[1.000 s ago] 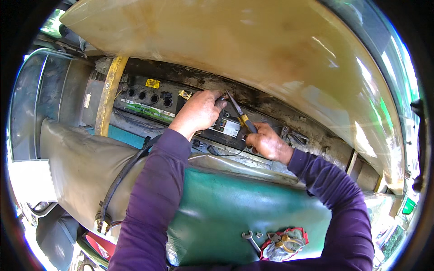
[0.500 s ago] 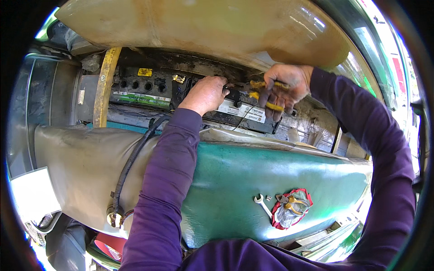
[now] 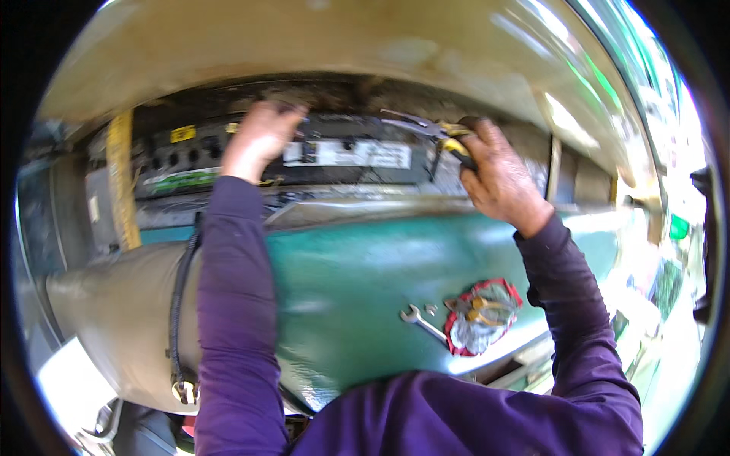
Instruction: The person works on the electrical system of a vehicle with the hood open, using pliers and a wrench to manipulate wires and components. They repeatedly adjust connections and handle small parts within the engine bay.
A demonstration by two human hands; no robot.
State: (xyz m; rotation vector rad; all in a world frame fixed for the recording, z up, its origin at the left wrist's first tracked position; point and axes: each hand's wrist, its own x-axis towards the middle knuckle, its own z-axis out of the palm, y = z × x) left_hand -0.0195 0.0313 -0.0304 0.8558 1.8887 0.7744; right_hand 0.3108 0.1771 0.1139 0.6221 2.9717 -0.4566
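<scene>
My right hand [image 3: 498, 171] is wrapped round the yellow-and-black handles of a pair of pliers [image 3: 427, 128]; the jaws point left over the end of a long black battery [image 3: 315, 173] with a white label. Above the left part of that battery, my left hand [image 3: 262, 135] is curled closed, its fingertips near something dark at the back. Motion blurs that hand, and what its fingers hold is unclear. To its left sits another black battery [image 3: 205, 157] with a green label strip and a row of round holes.
A yellow upright bar [image 3: 122, 182] stands left of the batteries. On the green padded cushion [image 3: 357, 266] in front lie a wrench [image 3: 424, 323] and a red-edged cloth [image 3: 468, 338] with other yellow-handled pliers [image 3: 487, 310]. A black corrugated cable [image 3: 179, 311] crosses the beige cushion [image 3: 114, 304]. A beige panel [image 3: 304, 45] overhangs the compartment.
My right hand has turned over and now grips the pliers with their jaws pointing left. My left hand has moved left and up along the batteries. The whole view has shifted.
</scene>
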